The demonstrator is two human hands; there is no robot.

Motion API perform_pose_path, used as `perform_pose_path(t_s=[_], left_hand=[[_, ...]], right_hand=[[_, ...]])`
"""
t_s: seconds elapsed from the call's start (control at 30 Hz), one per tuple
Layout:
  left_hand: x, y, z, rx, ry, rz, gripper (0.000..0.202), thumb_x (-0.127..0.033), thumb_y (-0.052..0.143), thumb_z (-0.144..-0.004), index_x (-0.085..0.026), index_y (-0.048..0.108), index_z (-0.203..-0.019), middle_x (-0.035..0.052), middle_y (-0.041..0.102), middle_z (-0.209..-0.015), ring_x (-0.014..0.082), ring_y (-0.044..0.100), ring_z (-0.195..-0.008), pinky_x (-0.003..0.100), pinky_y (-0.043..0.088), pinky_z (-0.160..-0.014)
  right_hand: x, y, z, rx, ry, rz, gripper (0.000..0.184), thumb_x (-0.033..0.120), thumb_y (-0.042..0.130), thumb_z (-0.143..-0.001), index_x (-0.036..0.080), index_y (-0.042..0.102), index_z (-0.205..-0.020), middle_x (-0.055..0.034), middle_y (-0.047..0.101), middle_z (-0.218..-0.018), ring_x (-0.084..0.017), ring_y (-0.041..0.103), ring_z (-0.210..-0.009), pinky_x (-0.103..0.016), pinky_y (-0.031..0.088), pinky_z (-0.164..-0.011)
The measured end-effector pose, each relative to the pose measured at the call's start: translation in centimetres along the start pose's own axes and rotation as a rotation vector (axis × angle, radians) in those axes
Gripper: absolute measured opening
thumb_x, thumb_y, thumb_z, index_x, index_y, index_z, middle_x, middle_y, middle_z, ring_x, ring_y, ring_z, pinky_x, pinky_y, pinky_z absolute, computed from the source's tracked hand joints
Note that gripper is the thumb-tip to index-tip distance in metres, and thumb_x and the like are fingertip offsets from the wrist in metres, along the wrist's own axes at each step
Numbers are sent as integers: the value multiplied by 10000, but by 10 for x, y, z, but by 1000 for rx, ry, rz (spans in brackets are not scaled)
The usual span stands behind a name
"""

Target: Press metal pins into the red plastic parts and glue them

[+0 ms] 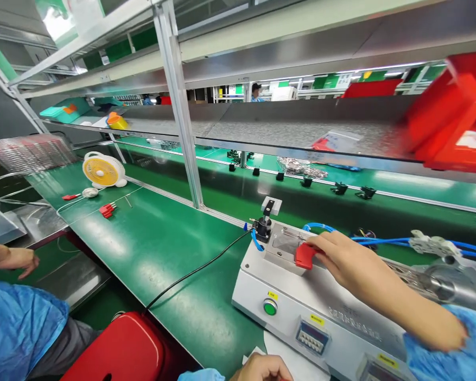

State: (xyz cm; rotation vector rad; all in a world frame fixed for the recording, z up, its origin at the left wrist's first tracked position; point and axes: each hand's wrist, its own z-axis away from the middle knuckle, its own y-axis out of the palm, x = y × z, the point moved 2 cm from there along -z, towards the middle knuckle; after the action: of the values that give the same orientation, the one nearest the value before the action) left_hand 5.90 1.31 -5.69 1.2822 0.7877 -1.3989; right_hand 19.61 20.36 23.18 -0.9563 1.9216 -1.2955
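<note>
Looking down from the head camera, we see our right hand stretched over the white machine, its fingertips pinched on a small red part at the edge of the metal fixture, likely to seat it squarely; our left hand rests at the bottom edge, mostly cut off, so we cannot tell its grip; a co-worker's hand lies well apart at the left, beyond the green bench.
</note>
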Motion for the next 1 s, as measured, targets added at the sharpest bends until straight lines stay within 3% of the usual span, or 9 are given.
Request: perform_pose_path(t_s=[0.2, 0.37, 0.47, 0.57, 0.7, 0.77, 0.87, 1.0], left_hand=[[-4, 1, 4, 10, 49, -5, 599, -682, 896, -678, -182, 750, -976, 26, 651, -830, 183, 563, -769, 295, 431, -743], [-27, 8, 15, 5, 125, 106, 689, -801, 815, -718, -156, 671, -913, 14, 602, -752, 138, 500, -670, 265, 388, -652], [-65, 4, 32, 80, 103, 152, 656, -779, 794, -772, -163, 638, -932, 12, 606, -761, 132, 514, -652, 255, 421, -643], [-132, -15, 38, 76, 221, -2, 604, -720, 790, -827, -157, 691, -1022, 63, 684, -892, 182, 621, -766, 288, 496, -729], [-231, -44, 0, -184, 487, -341, 483, -587, 671, -970, -159, 669, -1196, 93, 707, -1047, 213, 666, -869, 310, 516, -787], [-265, -52, -30, -241, 547, -519, 374, -462, 590, -1023, -150, 643, -1222, 73, 697, -1017, 190, 645, -816, 305, 501, -776], [-289, -58, -66, -296, 563, -760, 258, -301, 539, -1008, -156, 661, -1182, 39, 698, -962, 175, 620, -775, 301, 481, -793], [-288, -63, -83, -350, 571, -811, 267, -271, 523, -993, -162, 670, -1187, 26, 683, -916, 172, 606, -752, 284, 477, -759]], right_hand=[[10, -7, -12, 48, -45, 93, 243, 4, 533, -877, 186, 694, -886, -78, 697, -849, -236, 625, -782, -326, 442, -657], [17, -22, 20, 19, -33, 77, 225, 63, 528, -931, 181, 710, -989, -89, 708, -923, -244, 633, -837, -334, 465, -709], [19, -21, 54, 80, -14, 64, 209, 54, 558, -919, 184, 703, -995, -81, 710, -935, -233, 637, -848, -318, 451, -711], [19, -10, 79, 136, 29, 96, 207, 31, 561, -915, 177, 695, -972, -71, 702, -892, -224, 621, -815, -311, 417, -676], [19, -1, 93, 151, 70, 85, 227, 21, 541, -933, 154, 702, -1020, -80, 694, -915, -220, 620, -819, -312, 420, -676], [21, -2, 96, 138, 74, 57, 235, 32, 528, -952, 148, 705, -1055, -89, 693, -945, -224, 629, -843, -314, 441, -695], [24, -8, 100, 90, 83, 10, 208, 87, 511, -999, 161, 698, -1049, -96, 696, -984, -231, 638, -891, -325, 480, -742], [23, -11, 86, -6, 112, 21, 196, 133, 517, -1016, 166, 692, -1100, -121, 699, -1076, -270, 629, -982, -379, 518, -824]])
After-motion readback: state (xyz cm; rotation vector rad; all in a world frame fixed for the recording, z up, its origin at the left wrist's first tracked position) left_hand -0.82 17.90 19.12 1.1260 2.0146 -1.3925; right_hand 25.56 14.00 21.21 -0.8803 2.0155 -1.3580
